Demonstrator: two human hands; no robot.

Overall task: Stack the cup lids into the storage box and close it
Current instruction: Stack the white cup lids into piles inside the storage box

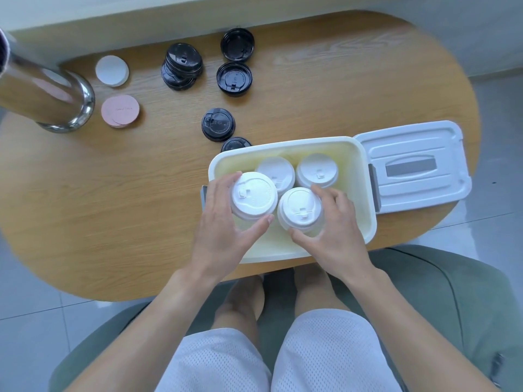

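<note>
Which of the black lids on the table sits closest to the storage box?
The black lid partly hidden behind the storage box's far rim; the other black lids lie farther back on the table.

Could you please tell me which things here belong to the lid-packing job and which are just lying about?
Job: white lid stacks, one in the left hand, one in the right hand; black lids; storage box; box lid.

Lying about: pink discs; white disc; metal cylinder.
</note>
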